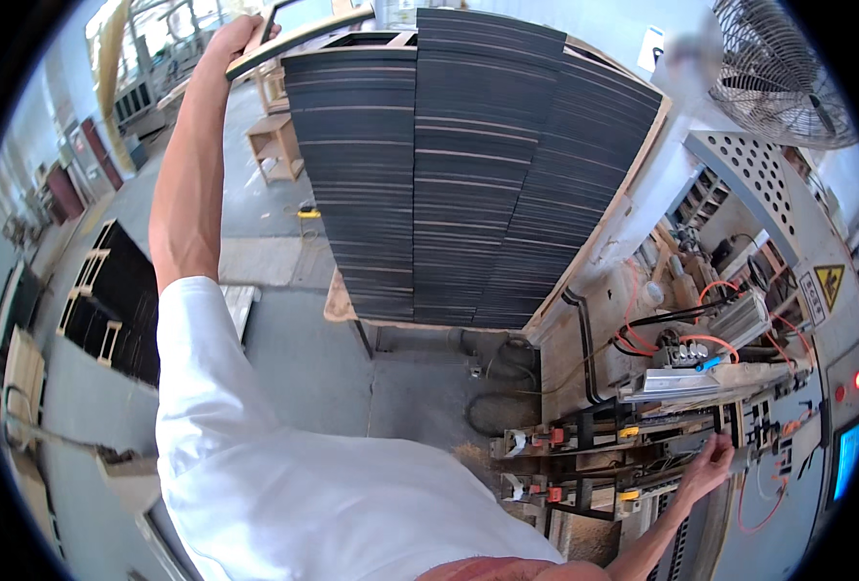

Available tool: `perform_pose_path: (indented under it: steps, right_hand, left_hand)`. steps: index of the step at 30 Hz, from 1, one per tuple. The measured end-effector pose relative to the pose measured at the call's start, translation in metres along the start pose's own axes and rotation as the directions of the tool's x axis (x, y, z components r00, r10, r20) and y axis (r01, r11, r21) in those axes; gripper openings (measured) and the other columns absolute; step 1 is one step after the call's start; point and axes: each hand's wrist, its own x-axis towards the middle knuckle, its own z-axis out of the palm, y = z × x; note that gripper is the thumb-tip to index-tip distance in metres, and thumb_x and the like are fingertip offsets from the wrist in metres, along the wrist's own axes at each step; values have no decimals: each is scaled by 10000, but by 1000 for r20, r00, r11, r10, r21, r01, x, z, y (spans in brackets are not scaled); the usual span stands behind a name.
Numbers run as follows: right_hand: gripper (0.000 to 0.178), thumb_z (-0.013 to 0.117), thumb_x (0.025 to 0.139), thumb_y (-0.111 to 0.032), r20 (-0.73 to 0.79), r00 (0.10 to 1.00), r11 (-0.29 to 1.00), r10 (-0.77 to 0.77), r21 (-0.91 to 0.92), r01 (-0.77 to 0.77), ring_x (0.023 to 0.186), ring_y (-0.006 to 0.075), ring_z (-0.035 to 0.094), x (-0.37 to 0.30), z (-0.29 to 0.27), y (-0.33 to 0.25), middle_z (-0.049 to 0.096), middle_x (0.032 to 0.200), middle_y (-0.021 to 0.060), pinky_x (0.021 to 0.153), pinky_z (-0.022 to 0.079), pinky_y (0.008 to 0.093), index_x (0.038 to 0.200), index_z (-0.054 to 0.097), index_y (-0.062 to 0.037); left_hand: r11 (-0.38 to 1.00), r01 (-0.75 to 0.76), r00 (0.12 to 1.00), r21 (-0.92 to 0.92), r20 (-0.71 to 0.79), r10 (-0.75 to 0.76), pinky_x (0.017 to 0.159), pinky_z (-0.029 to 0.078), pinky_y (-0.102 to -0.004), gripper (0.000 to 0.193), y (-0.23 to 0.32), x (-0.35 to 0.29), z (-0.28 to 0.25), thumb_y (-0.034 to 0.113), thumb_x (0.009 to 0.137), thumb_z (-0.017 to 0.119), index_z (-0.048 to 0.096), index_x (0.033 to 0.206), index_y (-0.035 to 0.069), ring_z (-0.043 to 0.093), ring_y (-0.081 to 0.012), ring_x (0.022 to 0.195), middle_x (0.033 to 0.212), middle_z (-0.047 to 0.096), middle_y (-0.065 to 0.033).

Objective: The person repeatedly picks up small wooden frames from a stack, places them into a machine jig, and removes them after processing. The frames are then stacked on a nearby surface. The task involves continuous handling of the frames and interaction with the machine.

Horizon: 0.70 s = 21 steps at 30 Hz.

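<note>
My left hand [236,41], raised at the upper left with the arm stretched out, is closed around a wooden frame [306,39] with pale wood and black edges. Part of that frame runs out of the picture. Beside it rises a tall stack of black-edged panels [468,165], in several columns. Far to the lower right, my right hand [708,469] is at the machine's guide rails [681,426]. Its fingers are drawn together by a short dark upright piece [729,419]; what they pinch is too small to make out.
The stack rests on a wooden board [337,298]. Behind the machine bed is a caged fan [788,73]. Orange hoses [715,339], clamps and a control panel with a lit screen [847,459] line the right. More dark frames [110,300] stand at the left, near a small wooden stand [275,147].
</note>
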Motion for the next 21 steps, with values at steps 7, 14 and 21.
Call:
perform_pose_path:
  steps: [7,14,21]
  right_hand:
    - [88,597,863,-26,78,993,991,86,96,-93,741,115,509,-109,25,-77,608,1058,111,672,452,270,928,566,24]
    - [196,582,845,22,172,965,981,196,-32,-194,782,161,558,-168,21,-67,601,961,107,711,476,283,1040,567,37]
    - [279,629,800,-190,-36,801,695,597,-476,-539,951,353,588,-273,-60,-24,625,1011,146,818,477,414,1022,589,-25]
  left_hand:
    - [646,-270,962,714,227,151,784,463,-346,350,-32,53,59,232,908,406,669,962,8,621,-214,806,890,676,-124]
    - [971,-166,970,170,204,130,887,442,-346,429,-64,74,33,325,922,489,532,1213,14,558,-234,1030,1113,601,-141]
    - [753,-591,787,290,4,617,836,456,-380,383,-201,-47,60,333,889,510,563,1108,22,563,-292,978,1075,610,-142]
